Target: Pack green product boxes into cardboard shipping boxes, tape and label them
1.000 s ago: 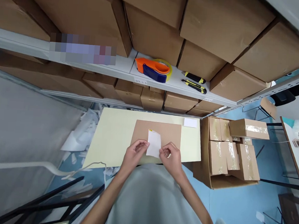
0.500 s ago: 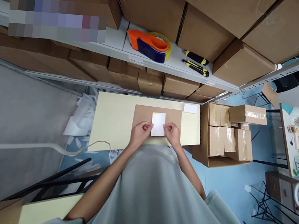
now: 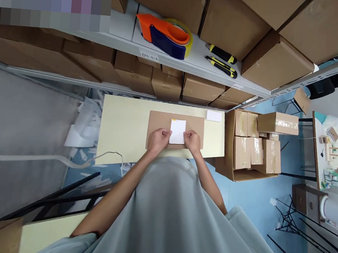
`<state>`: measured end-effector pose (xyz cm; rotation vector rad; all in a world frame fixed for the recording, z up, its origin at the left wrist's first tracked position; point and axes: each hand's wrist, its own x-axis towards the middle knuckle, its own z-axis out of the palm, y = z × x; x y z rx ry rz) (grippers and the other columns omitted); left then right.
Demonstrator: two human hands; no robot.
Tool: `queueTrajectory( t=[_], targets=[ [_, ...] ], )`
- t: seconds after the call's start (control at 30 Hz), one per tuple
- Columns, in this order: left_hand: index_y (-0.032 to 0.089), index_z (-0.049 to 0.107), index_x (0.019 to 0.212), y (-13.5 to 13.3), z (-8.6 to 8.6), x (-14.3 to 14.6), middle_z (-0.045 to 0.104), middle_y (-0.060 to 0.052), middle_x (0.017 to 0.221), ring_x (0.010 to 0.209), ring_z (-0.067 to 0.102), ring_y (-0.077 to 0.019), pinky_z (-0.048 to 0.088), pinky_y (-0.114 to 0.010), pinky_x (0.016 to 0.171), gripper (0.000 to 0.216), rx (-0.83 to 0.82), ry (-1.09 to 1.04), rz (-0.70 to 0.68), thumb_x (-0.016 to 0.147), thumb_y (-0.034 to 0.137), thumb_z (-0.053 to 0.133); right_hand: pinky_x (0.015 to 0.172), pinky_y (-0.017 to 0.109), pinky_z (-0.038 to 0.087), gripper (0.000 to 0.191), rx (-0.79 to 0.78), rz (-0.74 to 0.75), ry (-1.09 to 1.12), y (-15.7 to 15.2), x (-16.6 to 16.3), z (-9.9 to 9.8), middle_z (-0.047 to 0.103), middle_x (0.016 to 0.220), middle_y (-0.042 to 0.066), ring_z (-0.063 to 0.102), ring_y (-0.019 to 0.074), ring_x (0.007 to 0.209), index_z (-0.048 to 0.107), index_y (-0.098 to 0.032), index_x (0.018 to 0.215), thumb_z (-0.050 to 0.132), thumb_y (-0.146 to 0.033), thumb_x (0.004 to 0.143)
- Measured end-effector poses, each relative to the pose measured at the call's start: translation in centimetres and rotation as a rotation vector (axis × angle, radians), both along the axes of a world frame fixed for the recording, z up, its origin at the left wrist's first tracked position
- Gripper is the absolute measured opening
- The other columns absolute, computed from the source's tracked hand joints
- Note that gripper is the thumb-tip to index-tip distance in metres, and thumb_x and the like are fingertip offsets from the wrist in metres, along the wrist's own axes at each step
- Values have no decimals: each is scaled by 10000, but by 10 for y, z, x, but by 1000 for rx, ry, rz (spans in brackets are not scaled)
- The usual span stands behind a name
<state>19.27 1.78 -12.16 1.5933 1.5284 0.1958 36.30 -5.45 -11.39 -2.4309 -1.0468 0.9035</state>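
A white card (image 3: 177, 131) with a small yellow-orange mark at its top left corner is held upright in front of me, over a flat brown cardboard sheet (image 3: 159, 120). My left hand (image 3: 159, 138) pinches its left edge between thumb and fingers. At the opposite edge, my right hand (image 3: 192, 140) grips in the same way. Whether the card touches the cardboard I cannot tell. Both lie over a pale yellow table (image 3: 122, 126). A white paper stack or small box (image 3: 213, 116) rests on the table beyond the cardboard's right end.
Above the table, a grey shelf (image 3: 115, 28) carries cartons, an orange and blue tape dispenser (image 3: 167, 36) and two utility knives (image 3: 221, 60). To the right stands a large open carton (image 3: 228, 146) filled with smaller boxes. A white cable (image 3: 52, 158) runs in from the left.
The whole scene has shifted slightly up and left as my head moved. Both hands keep their pinch on the card, which sits a little higher against the cardboard.
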Motion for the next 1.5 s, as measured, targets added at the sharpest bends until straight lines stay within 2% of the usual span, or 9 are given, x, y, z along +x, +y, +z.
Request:
queueTrajectory(
  t=[0.57,0.77,1.07,1.5],
  targets=[
    [218,852,1042,5,0,13,869,-124,1090,1067,802,-338,582,-408,972,347,28,195,-68,988,421,576,869,270,551,193,-127,22,-88,12,-4,2,852,1012,65,801,234,1003,762,-235,934,646,-294,1077],
    [218,854,1054,3,2,13,870,-141,1103,1083,800,-361,591,-435,988,361,37,208,-103,995,429,567,930,286,561,181,-160,38,-112,12,-4,0,861,1111,93,804,251,1085,776,-230,996,634,-297,1084],
    [224,859,1016,1,-1,13,867,-167,1103,1092,797,-404,597,-487,988,351,65,206,-128,989,436,581,951,313,569,168,-159,66,-105,11,-1,1,858,1148,121,806,273,1112,757,-226,985,646,-300,1086],
    [225,848,992,2,-1,6,868,-143,1095,1098,794,-368,587,-449,1020,317,68,212,-186,985,411,592,999,329,551,173,-153,125,-127,7,1,-1,847,1159,138,795,272,1123,738,-193,1020,630,-295,1108]
  ],
)
